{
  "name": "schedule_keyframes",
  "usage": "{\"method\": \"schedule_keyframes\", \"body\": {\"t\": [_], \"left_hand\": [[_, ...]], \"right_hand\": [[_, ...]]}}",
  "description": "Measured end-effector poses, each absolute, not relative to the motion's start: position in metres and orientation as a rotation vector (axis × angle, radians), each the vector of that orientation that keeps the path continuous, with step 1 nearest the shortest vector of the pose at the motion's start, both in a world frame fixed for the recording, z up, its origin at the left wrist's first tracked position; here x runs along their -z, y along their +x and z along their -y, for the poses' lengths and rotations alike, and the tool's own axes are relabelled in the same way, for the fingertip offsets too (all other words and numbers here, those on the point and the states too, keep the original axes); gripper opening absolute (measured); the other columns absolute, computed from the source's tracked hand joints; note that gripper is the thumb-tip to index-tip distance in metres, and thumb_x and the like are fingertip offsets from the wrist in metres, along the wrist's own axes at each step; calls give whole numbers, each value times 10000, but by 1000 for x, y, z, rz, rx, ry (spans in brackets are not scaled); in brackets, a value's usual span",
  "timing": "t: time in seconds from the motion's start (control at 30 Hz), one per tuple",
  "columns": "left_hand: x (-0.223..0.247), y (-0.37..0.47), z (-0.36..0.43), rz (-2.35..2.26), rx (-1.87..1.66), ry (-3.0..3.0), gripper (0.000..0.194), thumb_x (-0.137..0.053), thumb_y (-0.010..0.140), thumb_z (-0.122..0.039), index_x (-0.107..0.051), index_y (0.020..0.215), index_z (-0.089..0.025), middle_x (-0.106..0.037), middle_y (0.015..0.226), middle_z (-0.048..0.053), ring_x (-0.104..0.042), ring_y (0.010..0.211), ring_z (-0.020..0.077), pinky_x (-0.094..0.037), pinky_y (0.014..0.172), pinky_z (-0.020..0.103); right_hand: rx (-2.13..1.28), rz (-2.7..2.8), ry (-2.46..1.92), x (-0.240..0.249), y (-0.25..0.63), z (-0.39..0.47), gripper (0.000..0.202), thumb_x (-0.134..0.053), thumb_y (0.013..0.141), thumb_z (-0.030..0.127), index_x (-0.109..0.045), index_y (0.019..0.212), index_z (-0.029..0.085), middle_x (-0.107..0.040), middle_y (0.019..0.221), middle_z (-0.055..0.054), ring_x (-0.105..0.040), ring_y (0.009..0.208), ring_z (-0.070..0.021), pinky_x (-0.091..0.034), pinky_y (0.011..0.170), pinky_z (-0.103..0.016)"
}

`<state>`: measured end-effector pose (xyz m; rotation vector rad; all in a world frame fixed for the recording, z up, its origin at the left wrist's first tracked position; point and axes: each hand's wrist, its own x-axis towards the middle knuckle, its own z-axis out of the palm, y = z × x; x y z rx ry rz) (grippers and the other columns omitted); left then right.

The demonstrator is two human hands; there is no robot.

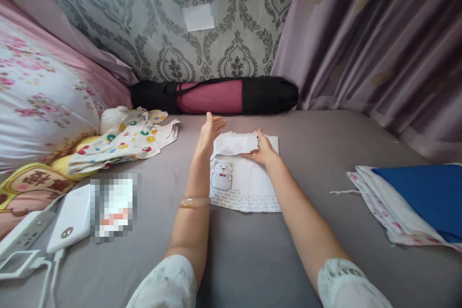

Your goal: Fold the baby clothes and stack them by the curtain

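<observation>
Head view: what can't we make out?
All in the head view:
White garment: the small lettering along its lower part is too small to read.
Right hand: how its fingertips meet the cloth, partly hidden by the folded flap.
Pixelated item: mosaic blurs it; can't identify.
Blue cloth: cut off by the right edge.
Power strip: cut off by the left edge.

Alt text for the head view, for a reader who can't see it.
A person's right hand touches the folded flap of a white bear-print garment on a grey sheet; the open left hand is beside it. Folded cloths lie right, a white power bank left, a black and pink bag behind.
</observation>
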<state>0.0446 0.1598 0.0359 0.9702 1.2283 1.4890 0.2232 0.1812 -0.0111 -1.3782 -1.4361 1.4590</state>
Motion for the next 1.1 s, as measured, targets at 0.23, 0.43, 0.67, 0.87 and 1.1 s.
{"method": "schedule_keyframes", "body": {"t": [0.23,0.43,0.67,0.87,1.1], "left_hand": [[-1,20,-165,-1661,-1288,1255,239,-546,769,-163,-629,993,-173,-705,1076,128,-632,1087,252,-434,1001,405],[29,25,-171,-1737,-1105,1326,335,-700,612,-166,-666,939,-226,-663,1232,123,-523,1257,326,-310,1119,471],[29,26,-164,-1766,-1055,1391,333,-687,606,-125,-655,919,-235,-612,1322,120,-402,1372,345,-112,1167,558],[22,32,-160,-1892,-844,1576,472,-585,718,-79,-605,1163,-235,-466,1469,152,-300,1436,325,-81,1157,596],[3,71,-156,-1894,-795,2096,468,-385,924,-164,-465,1376,-253,-439,1497,108,-286,1445,255,-106,1173,559]], "right_hand": [[-1744,915,-1237,6,221,-177,220,-541,892,252,-589,1094,178,-716,920,-67,-684,834,-191,-595,777,-396],[-1418,1120,-1446,15,230,-182,268,-529,769,131,-653,1005,160,-724,890,-55,-689,771,-190,-586,705,-313],[-672,1774,-1977,15,246,-182,266,-570,825,292,-679,1043,182,-699,1086,-131,-643,1046,-286,-496,871,-351],[-392,1855,-2089,-2,242,-162,378,-497,887,220,-576,1240,111,-598,1251,-211,-568,1163,-315,-445,941,-389],[-135,2107,-1586,1,219,-160,535,-254,966,205,-346,1478,81,-300,1568,-143,-214,1453,-247,-166,1169,-431]]}}
